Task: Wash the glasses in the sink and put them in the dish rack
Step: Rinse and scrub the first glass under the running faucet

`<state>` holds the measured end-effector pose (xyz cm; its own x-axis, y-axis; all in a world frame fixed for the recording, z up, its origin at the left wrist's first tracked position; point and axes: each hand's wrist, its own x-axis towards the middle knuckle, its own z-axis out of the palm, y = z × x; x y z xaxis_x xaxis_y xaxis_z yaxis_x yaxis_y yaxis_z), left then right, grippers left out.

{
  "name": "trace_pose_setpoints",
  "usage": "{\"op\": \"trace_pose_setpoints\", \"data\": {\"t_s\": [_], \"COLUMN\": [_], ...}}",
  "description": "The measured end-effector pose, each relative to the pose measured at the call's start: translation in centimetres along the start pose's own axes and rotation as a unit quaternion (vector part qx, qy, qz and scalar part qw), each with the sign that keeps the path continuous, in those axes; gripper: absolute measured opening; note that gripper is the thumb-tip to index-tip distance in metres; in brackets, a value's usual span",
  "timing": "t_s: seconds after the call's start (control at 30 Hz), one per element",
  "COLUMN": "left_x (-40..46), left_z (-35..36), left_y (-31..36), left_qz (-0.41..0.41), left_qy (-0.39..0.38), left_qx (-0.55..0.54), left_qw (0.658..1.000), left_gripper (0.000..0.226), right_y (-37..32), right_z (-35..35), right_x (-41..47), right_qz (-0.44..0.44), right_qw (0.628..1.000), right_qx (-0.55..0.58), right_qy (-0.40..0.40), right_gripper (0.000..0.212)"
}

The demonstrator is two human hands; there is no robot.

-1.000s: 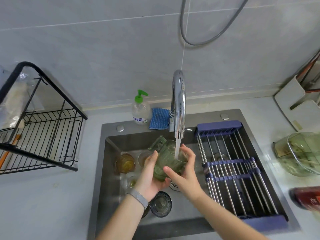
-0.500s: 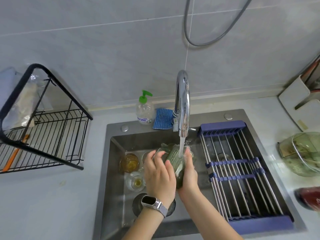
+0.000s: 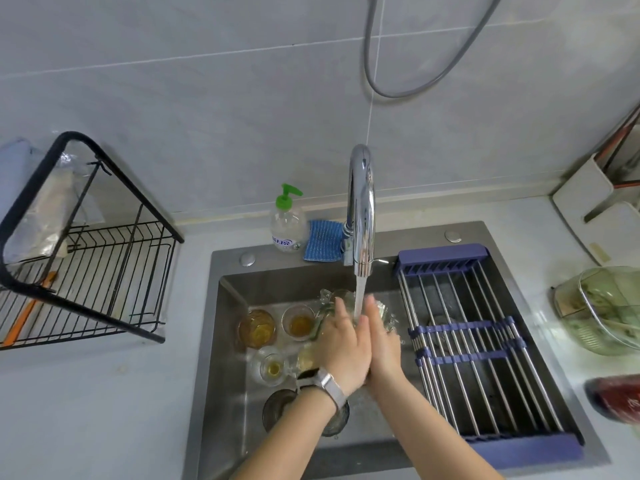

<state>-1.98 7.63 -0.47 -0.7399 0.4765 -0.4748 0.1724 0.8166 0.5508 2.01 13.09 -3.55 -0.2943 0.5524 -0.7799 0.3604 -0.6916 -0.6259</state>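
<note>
Both hands hold a greenish glass mug (image 3: 330, 301) under the running faucet (image 3: 361, 216) over the sink (image 3: 221, 341). My left hand (image 3: 341, 344), with a watch on the wrist, wraps over the mug's near side. My right hand (image 3: 382, 337) grips it from the right, and water falls between the hands. Most of the mug is hidden behind them. Several dirty glasses stand at the sink's left: an amber glass (image 3: 257, 328), a small glass (image 3: 298, 322), a clear glass (image 3: 270, 366) and a dark glass (image 3: 277, 408). The black wire dish rack (image 3: 86, 265) sits on the counter at left.
A purple roll-up drying rack (image 3: 485, 344) covers the sink's right half. A soap bottle (image 3: 286, 223) and a blue cloth (image 3: 323, 240) sit behind the sink. A green glass bowl (image 3: 606, 306) and a red item (image 3: 616, 398) lie on the right counter.
My left hand has turned from under the mug to over its near side. The mug has tilted and shifted back under the water stream, with both hands close together around it.
</note>
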Motion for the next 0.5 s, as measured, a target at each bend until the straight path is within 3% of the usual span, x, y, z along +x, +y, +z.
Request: {"op": "trace_pose_setpoints", "data": {"t_s": [0.07,0.17,0.27,0.37,0.43,0.5], "left_x": [-0.5,1.0,2.7,2.2,1.7,1.4], "left_z": [1.0,0.6,-0.4,-0.6,-0.3,-0.6], "left_y": [-0.7,-2.0,-3.3,-3.0,-2.7,-2.3], "left_qz": [0.046,0.027,-0.049,-0.051,-0.038,-0.026], "left_qy": [0.035,0.008,-0.063,-0.056,-0.020,0.026], "left_qx": [0.006,-0.115,-0.230,-0.240,-0.198,-0.121], "left_qw": [0.998,0.993,0.970,0.968,0.979,0.992], "left_gripper": [0.069,0.070,0.048,0.055,0.076,0.078], "right_y": [-0.9,-0.5,0.7,0.2,-0.7,-1.3], "right_z": [-0.3,0.0,0.5,0.6,0.4,0.1], "right_x": [0.2,0.4,0.2,-0.2,0.3,0.7], "right_qz": [-0.005,-0.035,-0.067,-0.046,-0.012,0.066], "right_qw": [0.999,0.994,0.988,0.994,0.998,0.993], "right_qx": [-0.030,-0.106,-0.138,-0.082,-0.004,0.085], "right_qy": [-0.013,0.013,-0.021,-0.053,-0.057,-0.056], "right_gripper": [0.079,0.076,0.074,0.100,0.087,0.075]}}
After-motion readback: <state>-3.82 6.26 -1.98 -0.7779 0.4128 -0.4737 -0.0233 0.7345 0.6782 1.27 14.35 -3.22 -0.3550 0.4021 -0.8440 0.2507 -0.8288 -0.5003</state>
